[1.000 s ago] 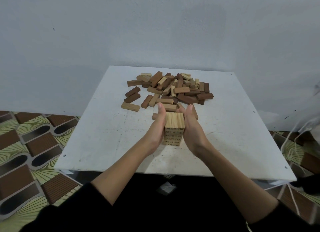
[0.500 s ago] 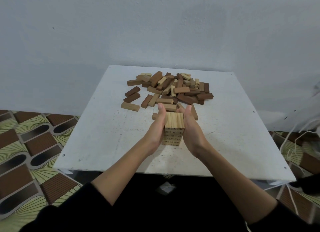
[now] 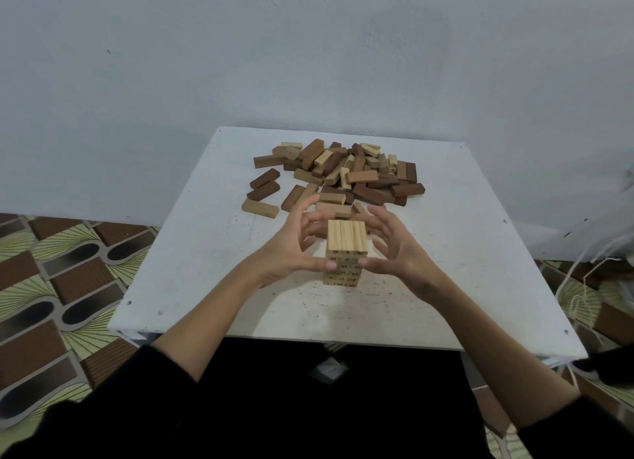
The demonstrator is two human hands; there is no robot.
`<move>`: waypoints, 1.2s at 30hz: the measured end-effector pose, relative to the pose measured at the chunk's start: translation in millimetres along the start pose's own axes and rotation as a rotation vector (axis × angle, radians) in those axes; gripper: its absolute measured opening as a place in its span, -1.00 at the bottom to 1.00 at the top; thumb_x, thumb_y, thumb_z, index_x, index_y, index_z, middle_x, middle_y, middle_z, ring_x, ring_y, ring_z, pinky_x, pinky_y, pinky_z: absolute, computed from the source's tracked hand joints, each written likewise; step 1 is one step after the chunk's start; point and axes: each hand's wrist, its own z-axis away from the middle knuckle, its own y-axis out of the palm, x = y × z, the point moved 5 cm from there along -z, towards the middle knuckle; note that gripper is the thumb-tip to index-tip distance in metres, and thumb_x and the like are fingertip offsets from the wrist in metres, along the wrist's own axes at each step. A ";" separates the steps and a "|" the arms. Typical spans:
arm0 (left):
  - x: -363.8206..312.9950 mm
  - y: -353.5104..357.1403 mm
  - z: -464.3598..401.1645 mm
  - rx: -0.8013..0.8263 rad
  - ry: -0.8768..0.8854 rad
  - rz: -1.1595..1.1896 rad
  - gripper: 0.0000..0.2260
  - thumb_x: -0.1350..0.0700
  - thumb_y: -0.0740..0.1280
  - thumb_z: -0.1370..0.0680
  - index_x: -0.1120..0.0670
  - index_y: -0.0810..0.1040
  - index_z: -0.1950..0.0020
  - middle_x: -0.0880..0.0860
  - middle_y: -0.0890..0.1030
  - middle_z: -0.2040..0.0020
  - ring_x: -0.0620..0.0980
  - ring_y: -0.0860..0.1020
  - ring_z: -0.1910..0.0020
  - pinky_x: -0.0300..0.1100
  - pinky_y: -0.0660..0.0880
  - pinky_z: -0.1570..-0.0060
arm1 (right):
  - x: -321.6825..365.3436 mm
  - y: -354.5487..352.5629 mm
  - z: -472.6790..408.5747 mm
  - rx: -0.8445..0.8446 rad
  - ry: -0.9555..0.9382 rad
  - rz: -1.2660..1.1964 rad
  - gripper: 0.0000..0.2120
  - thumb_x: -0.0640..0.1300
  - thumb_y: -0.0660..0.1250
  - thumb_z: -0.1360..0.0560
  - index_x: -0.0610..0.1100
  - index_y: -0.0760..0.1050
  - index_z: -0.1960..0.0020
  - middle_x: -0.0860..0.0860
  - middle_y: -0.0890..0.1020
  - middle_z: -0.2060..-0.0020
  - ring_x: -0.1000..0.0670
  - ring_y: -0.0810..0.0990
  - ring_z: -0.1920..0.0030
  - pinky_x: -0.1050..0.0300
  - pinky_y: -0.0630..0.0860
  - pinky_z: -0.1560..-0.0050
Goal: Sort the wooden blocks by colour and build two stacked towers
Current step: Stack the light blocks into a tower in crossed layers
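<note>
A light-coloured wooden tower [image 3: 346, 249], several layers high, stands near the middle of the white table [image 3: 212, 252]. My left hand [image 3: 291, 245] hovers at its left side with fingers spread and loosely curved, the thumb near the tower's lower left edge. My right hand [image 3: 394, 249] hovers at its right side the same way, thumb near the tower's right face. Neither hand holds a block. Behind the tower lies a mixed pile of light and dark brown blocks [image 3: 343, 177].
A few loose blocks lie left of the pile, among them a light block [image 3: 260, 208] and two dark blocks [image 3: 264, 184]. A pale wall rises right behind the table. Patterned floor shows on both sides, with white cords [image 3: 583, 287] at the right.
Both hands pressed flat against the tower's sides before. Now they have pulled outward off it with fingers spread. The tower has not moved.
</note>
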 end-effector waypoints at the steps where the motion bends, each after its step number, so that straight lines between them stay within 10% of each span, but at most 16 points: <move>1: 1.1 0.5 -1.9 -0.004 0.009 -0.039 0.07 0.06 0.61 -0.19 -0.03 0.01 -0.52 -0.06 0.39 -0.36 -0.19 0.40 -0.33 -0.26 0.28 -0.33 | -1.2 -1.2 -1.0 -0.006 -0.006 0.042 -0.13 -0.06 0.54 -0.23 0.10 0.16 -0.42 0.13 0.41 -0.32 0.17 0.34 -0.36 0.01 0.14 -0.46; 25: 4.4 7.1 -6.2 -0.133 0.027 -0.121 -0.07 0.22 0.58 -0.29 -0.03 0.11 -0.51 0.01 0.46 -0.19 -0.15 0.48 -0.21 -0.21 0.41 -0.26 | -0.7 8.1 -11.0 -0.023 -0.068 0.147 -0.07 -0.25 0.56 -0.26 -0.01 0.13 -0.48 0.10 0.38 -0.33 0.15 0.32 -0.38 0.07 0.22 -0.46; 36: 9.8 8.6 -7.4 -0.110 -0.002 -0.144 -0.05 0.30 0.57 -0.29 0.01 0.11 -0.53 0.02 0.47 -0.16 -0.09 0.47 -0.22 -0.08 0.42 -0.31 | -9.5 10.0 -10.0 0.024 -0.101 0.247 -0.06 -0.28 0.55 -0.28 -0.05 0.07 -0.48 0.39 0.22 -0.28 0.47 0.25 -0.26 0.47 0.21 -0.30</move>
